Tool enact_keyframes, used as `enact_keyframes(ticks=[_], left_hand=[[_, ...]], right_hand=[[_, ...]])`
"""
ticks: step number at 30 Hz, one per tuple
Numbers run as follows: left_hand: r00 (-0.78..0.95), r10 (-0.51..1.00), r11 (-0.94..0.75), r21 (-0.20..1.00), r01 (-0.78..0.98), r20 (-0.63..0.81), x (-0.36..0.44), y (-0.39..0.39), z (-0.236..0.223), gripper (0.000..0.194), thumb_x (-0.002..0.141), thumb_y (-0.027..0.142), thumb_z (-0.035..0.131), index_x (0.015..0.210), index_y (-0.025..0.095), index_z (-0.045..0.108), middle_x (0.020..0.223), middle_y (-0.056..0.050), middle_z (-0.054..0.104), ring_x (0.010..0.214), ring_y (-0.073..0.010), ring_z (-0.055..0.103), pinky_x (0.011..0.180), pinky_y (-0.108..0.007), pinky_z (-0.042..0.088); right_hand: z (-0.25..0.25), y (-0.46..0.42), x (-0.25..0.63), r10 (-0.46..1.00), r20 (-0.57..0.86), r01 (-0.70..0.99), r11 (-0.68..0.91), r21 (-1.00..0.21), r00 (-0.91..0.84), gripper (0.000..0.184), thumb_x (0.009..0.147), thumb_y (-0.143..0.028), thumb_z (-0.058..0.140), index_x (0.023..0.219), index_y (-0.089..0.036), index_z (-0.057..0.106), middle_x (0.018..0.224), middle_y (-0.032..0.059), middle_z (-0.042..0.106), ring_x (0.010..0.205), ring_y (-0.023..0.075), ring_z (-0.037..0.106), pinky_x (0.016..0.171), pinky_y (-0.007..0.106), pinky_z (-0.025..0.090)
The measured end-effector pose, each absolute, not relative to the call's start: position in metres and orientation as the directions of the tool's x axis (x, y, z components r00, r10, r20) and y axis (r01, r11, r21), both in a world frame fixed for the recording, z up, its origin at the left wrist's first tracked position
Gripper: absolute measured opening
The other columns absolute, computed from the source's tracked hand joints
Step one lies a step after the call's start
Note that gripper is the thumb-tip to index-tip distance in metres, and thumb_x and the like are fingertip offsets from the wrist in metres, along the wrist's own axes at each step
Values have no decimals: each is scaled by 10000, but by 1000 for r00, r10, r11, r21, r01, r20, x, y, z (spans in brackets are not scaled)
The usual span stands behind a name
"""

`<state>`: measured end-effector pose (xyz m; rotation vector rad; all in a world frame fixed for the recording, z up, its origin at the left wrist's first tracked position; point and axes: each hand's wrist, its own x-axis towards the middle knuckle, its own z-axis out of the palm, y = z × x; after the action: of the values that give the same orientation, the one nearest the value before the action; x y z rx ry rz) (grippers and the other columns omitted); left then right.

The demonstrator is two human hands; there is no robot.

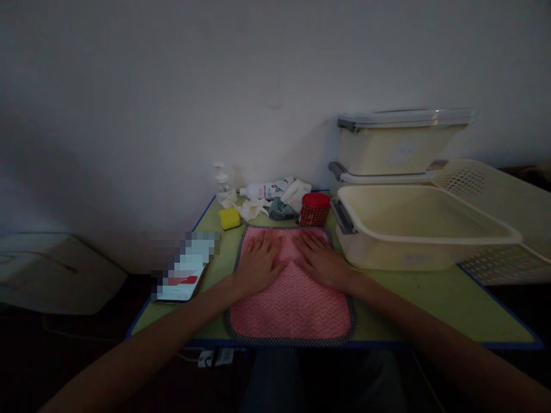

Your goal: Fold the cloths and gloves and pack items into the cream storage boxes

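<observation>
Head view — both hands (pixel 259 263) (pixel 323 263) seem flat on pink cloth (pixel 293 312)

bare hands (pixel 259 265), bare slender forearms (pixel 172 324); dark bluish trousers (pixel 275 381).

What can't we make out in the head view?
Head view, all:
Square pink cloth: patches covered by the left hand and right hand.
Flat rectangular phone: screen content pixelated.
White plastic bottle: label text too small.
White perforated plastic basket: right end cut off by frame edge.
</observation>
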<state>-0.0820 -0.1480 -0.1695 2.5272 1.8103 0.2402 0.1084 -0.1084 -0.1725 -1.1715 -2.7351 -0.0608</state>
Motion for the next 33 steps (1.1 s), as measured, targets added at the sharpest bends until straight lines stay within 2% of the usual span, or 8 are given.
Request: enact_keyframes(ticks=[3,6,10,13,20,26,30,33], left_hand=[[411,907,-420,133,898,94,-89,-177,-155,617,894,436,354,1403,115,217,1491,-157,128,1378,-271,70,1100,-459,159],[566,824,-560,182,808,22,-102,-214,-152,623,889,429,389,1423,248,125,1508,-76,72,1383,-240,51,1107,-451,164],[617,780,-583,242,776,-100,-117,-243,-168,779,817,529,480,1419,320,32,1509,-65,22,1378,-285,56,1092,-506,175],[625,774,-584,267,767,-101,-122,-245,-179,836,774,552,527,1416,333,37,1509,-62,-18,1375,-310,34,1087,-539,149],[620,774,-564,304,768,-129,-121,-256,-175,900,773,288,599,1399,370,-42,1498,-29,-2,1367,-310,95,1075,-544,211],[622,778,-577,294,762,-86,-127,-267,-179,854,789,-1,397,1384,400,-66,1482,29,89,1353,-231,208,1091,-457,260],[650,757,-593,349,726,-68,-134,-266,-179,837,773,-50,326,1389,410,-6,1475,54,114,1343,-192,236,1099,-419,257],[664,741,-581,401,709,-100,-139,-267,-172,802,788,-38,337,1389,414,58,1474,62,128,1343,-181,231,1100,-416,257]], right_hand=[[-157,-129,116,667,162,665,743,-71,-727,562,895,-360,378,1357,-43,334,1423,204,300,1329,261,250,1061,452,263],[-147,-161,130,570,94,553,818,-159,-816,661,873,-444,419,1395,-71,261,1457,177,223,1352,239,177,1080,420,240],[-153,-191,149,494,-9,478,838,-263,-870,779,824,-583,425,1415,-125,207,1461,156,207,1358,253,139,1082,456,217],[-162,-196,155,495,-24,482,833,-273,-869,845,787,-629,441,1423,-145,165,1473,147,150,1359,277,106,1080,487,195],[-167,-203,158,493,-2,484,854,-189,-870,846,781,-395,599,1431,-185,100,1479,107,135,1359,254,119,1080,445,244],[-168,-209,160,478,0,472,867,-161,-878,798,793,-208,577,1431,-195,97,1472,87,140,1352,238,149,1074,431,268],[-160,-210,161,463,-12,453,860,-233,-886,746,803,-196,548,1425,-207,136,1464,76,172,1347,222,167,1076,419,266],[-154,-211,166,452,-18,439,857,-271,-892,694,807,-64,443,1416,-252,170,1453,35,217,1338,183,202,1078,391,274]])
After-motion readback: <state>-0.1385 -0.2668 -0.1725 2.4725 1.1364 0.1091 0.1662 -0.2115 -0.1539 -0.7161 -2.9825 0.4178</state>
